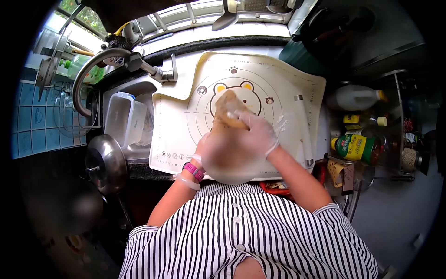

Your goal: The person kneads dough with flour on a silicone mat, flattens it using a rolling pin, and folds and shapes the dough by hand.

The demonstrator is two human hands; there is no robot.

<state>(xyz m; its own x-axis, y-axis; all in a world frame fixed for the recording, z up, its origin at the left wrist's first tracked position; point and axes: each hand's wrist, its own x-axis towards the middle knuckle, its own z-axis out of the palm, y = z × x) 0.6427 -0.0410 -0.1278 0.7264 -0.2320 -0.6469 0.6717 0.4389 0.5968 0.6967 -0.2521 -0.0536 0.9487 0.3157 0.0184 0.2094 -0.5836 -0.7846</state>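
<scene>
A tan, floppy piece that looks like dough (228, 104) is held over the pale mat (174, 135), across the printed bear face. My right hand (261, 134), in a thin translucent glove, has its fingers closed on the piece's right side. At its lower left, my left hand (203, 148) grips the piece; this wrist bears a pink watch and a pale bangle. A round blur covers the lower part of the piece and some of my fingers. White powder (281, 123) marks the mat to the right of my right hand.
A rolling pin (304, 132) lies along the mat's right side. To the left are a sink (146, 88) with a clear plastic container (124, 118), a curved faucet (86, 69) and a metal pan lid (106, 163). Bottles (355, 146) stand on the right.
</scene>
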